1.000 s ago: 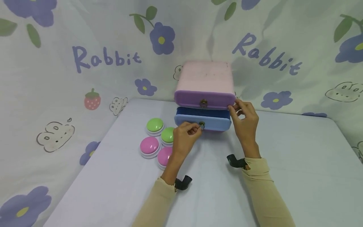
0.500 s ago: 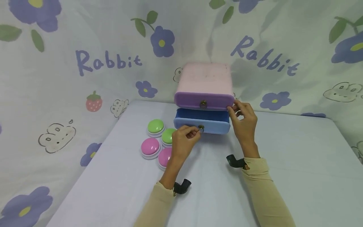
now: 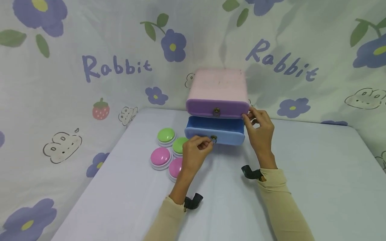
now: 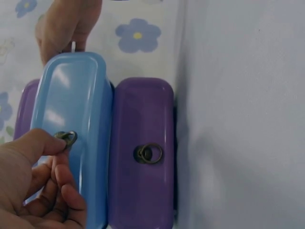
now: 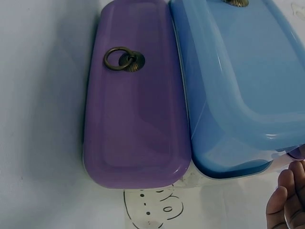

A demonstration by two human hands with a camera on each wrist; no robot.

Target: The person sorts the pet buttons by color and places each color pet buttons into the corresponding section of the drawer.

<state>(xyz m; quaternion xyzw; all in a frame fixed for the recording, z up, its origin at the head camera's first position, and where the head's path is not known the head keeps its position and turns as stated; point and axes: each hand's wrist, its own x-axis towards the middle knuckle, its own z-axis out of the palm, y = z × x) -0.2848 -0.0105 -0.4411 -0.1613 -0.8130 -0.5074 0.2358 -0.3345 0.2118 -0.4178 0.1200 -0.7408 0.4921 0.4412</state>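
Observation:
A small cabinet with a pink top stands against the back cloth. Its blue drawer is pulled out, its dark blue inside showing below the upper purple drawer. My left hand pinches the brass ring pull on the blue front between thumb and forefinger. At the upper purple drawer's right end, my right hand grips the cabinet's edge; only its fingertips show in the right wrist view. Both wrist views show a lower purple drawer with a hanging ring, its front behind the blue one.
Left of the cabinet lie several round push buttons, among them a green one and a pink one; the left forearm partly covers another pink one. A white cloth covers the table, and a flowered cloth hangs behind.
The blue drawer has slid further out toward me, with the left hand drawing back on its ring. More of the drawer's inside shows. The right hand has stayed at the cabinet's edge.

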